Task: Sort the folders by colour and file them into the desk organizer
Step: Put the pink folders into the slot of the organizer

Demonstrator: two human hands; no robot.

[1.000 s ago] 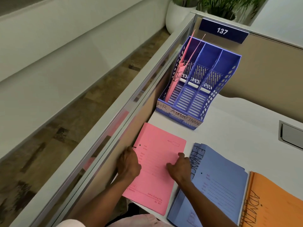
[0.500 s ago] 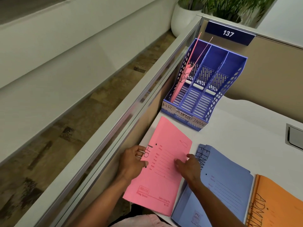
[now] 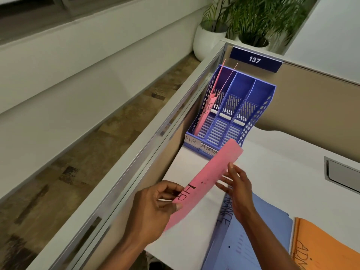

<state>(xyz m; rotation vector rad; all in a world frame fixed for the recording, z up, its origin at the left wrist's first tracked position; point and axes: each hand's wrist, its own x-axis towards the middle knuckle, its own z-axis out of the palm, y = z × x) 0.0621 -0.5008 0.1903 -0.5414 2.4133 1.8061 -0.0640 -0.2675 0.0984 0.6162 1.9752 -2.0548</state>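
Nearest, a stack of pale blue card folders [image 3: 259, 227] marked FINANCE lies flat on the white desk top [image 3: 282, 164], with an orange card folder [image 3: 327, 246] marked ADMIN just beside it at the right. Above the bare near-left part of the desk, the left hand [image 3: 153, 209] pinches the near end of a pink card folder [image 3: 204, 182] marked HR, thumb over fingers; the folder is tilted up on edge. The right hand [image 3: 236, 187] touches its right side with fingers spread, not closed. The folder's far corner overlaps the front of a blue slotted plastic desk organizer [image 3: 251, 114] labelled HR and ADMIN; its leftmost slot holds upright pink folders [image 3: 208, 106]. A grey partition rail [image 3: 136, 168] borders the desk's left edge. Beyond stand a navy plate [image 3: 255, 59] reading 137 and potted plants [image 3: 251, 18].
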